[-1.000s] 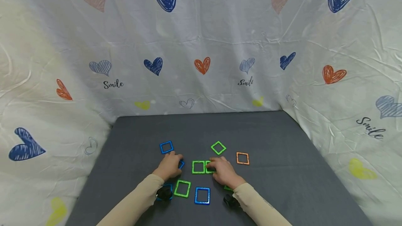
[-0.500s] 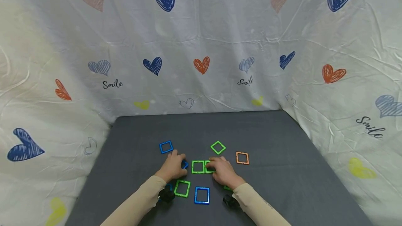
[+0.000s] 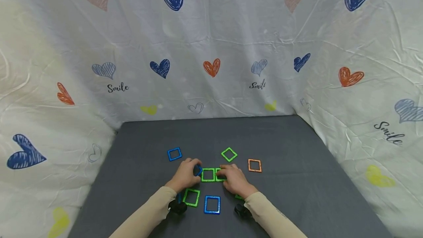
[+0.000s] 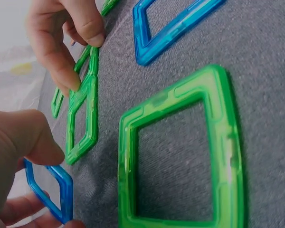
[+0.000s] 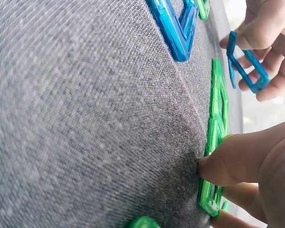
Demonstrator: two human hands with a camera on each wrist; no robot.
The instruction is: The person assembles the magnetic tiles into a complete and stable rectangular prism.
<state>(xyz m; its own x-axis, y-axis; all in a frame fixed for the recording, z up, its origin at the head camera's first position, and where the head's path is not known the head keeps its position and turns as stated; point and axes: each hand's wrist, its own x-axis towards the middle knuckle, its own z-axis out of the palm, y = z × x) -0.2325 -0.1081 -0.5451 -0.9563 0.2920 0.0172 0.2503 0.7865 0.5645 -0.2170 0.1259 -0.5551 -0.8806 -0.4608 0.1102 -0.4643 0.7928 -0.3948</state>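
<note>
My left hand (image 3: 185, 175) pinches a blue square magnetic tile (image 4: 66, 195) between thumb and fingers. In the right wrist view this tile is tilted and raised off the cloth. Just right of it, two green square magnetic tiles lie side by side, edges touching. The left green tile (image 3: 208, 180) shows fully. My right hand (image 3: 235, 180) grips the right green tile (image 5: 206, 199) with thumb on the near edge and fingers on the far side, partly covering it. A small gap separates the blue tile from the green pair in the left wrist view.
Nearer me lie a green tile (image 3: 190, 205) and a blue tile (image 3: 212, 212); another blue tile (image 3: 179, 197) is mostly behind my left wrist. Farther off are a blue tile (image 3: 176, 159), a green tile (image 3: 225, 158) and an orange tile (image 3: 255, 171). A green piece (image 3: 239, 197) peeks from under my right wrist.
My left hand has moved right with the blue tile, closer to the left end of the green pair. My right hand stays on the right green tile.
</note>
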